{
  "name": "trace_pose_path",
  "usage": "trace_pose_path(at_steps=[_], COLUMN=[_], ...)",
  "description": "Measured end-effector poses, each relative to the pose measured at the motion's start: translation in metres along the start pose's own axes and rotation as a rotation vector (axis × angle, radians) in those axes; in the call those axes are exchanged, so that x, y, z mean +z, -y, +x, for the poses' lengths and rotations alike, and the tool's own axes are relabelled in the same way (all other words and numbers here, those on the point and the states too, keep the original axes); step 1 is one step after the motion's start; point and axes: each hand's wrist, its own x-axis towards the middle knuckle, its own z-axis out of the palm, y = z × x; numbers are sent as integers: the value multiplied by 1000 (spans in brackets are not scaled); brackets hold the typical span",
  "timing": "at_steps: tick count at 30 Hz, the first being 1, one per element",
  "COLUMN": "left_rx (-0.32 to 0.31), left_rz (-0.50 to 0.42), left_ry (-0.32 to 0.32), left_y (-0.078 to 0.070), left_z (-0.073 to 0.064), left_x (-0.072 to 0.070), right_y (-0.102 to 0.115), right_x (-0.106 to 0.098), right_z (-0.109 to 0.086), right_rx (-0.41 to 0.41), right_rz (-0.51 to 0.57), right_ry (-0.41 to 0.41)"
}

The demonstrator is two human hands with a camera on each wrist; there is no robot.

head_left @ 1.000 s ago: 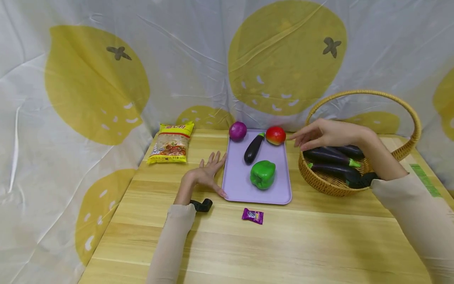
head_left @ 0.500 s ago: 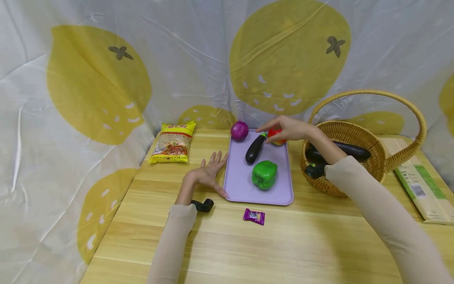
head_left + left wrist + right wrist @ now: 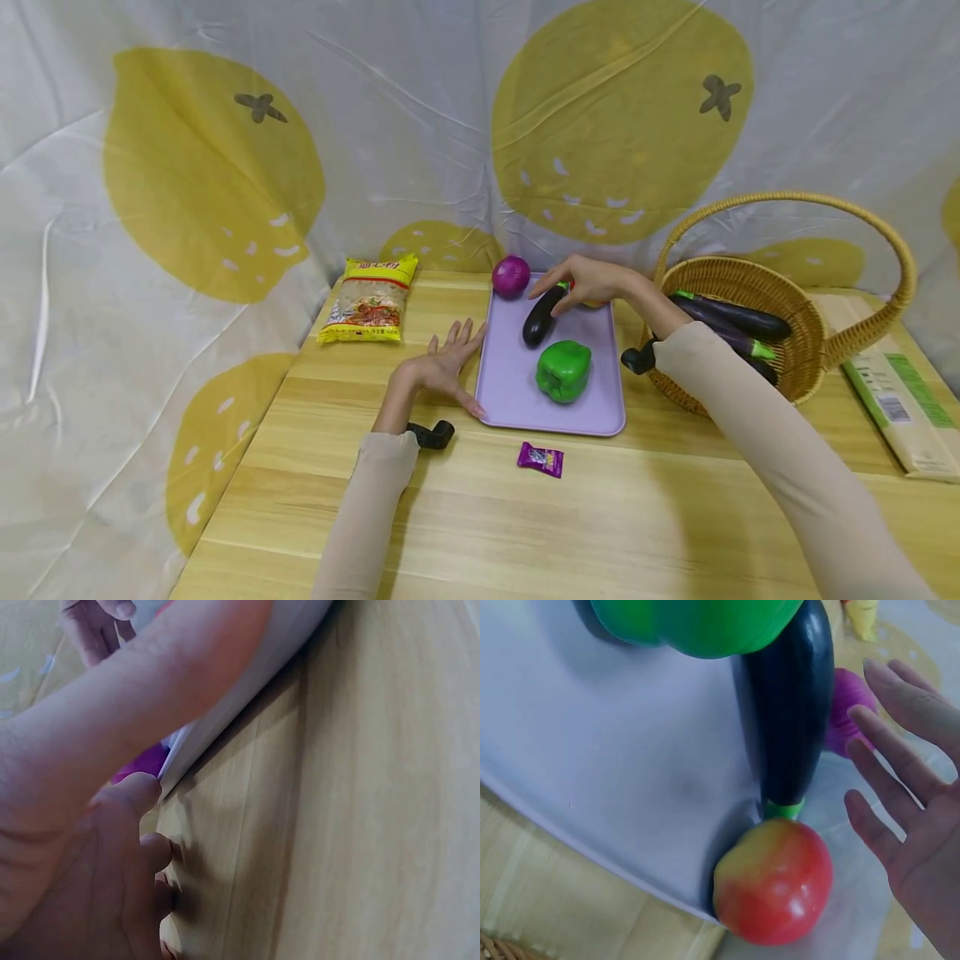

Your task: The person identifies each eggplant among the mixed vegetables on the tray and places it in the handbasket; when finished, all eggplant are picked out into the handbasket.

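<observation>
My left hand [image 3: 444,371] has its fingers spread against the left side of a lilac tray [image 3: 513,400], thumb at the near corner. Over the far part of the tray hovers my right hand [image 3: 588,282], fingers loosely bent above an eggplant [image 3: 538,323]. In the right wrist view a gap shows between those fingers and the eggplant [image 3: 791,712]. A green bell pepper [image 3: 563,372] lies nearer on the tray. At the far corners are a purple onion [image 3: 511,277] and a red-and-yellow fruit [image 3: 776,881], the latter mostly hidden by my right hand in the head view.
Right of the tray stands a wicker basket [image 3: 813,367] with a tall handle, holding several eggplants [image 3: 738,317]. A flat pale package [image 3: 900,400] lies beyond it. A yellow food bag [image 3: 369,300] sits at the left, and a small purple wrapped candy [image 3: 540,459] in front.
My right hand has moved left from above the basket, past the red-and-yellow fruit, to above the eggplant on the tray. My left hand stays at the tray's edge.
</observation>
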Motion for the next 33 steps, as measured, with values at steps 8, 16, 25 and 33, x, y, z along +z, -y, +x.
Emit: trace_pose_path(at_steps=[8,16,25,33], left_rx=[-2,0,4,-5], left_rz=[4,8,13,8], left_ry=[-1,-6,-5,-6], left_y=[0,0,-1,1], left_z=[1,1,2,1], left_x=[0,1,1,2], right_y=[-5,-7,-7,-5], right_x=[6,9,17,18], right_z=[12,16,27,32], right_rx=[23,16,28,56], right_rz=[26,56,76,46], right_ry=[85,139,150,154])
